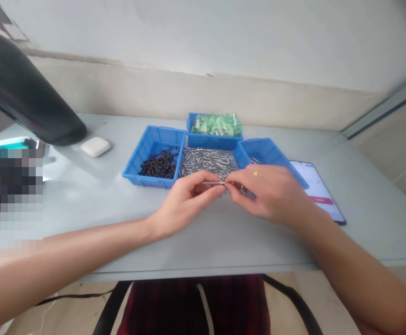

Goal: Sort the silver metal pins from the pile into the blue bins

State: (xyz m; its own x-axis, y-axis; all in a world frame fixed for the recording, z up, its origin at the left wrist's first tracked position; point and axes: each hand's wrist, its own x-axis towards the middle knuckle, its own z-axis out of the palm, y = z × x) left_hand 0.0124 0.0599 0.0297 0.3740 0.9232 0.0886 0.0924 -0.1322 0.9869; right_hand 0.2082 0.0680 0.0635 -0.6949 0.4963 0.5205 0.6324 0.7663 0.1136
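My left hand (pixel 184 200) is closed in a pinch on a thin silvery metal pin (pixel 210 183), held roughly level above the front of the bins. Thumb and forefinger of my right hand (pixel 271 190) pinch at the pin's right end, and the fingertips of both hands meet there. Whether a second small part sits between the right fingertips is hidden. Just behind the hands lies a loose pile of silvery metal pins (pixel 208 160). Dark pins or screws (pixel 159 164) fill the bottom of the left blue bin (pixel 135 160).
A right blue bin (pixel 271 149) holds a few metal pieces, with a phone (pixel 323 195) beside it. Behind, another blue bin (pixel 213 139) holds a green bag (pixel 220 123) of metal parts. A white case (pixel 95 146) and a dark bottle (pixel 28 88) stand at left.
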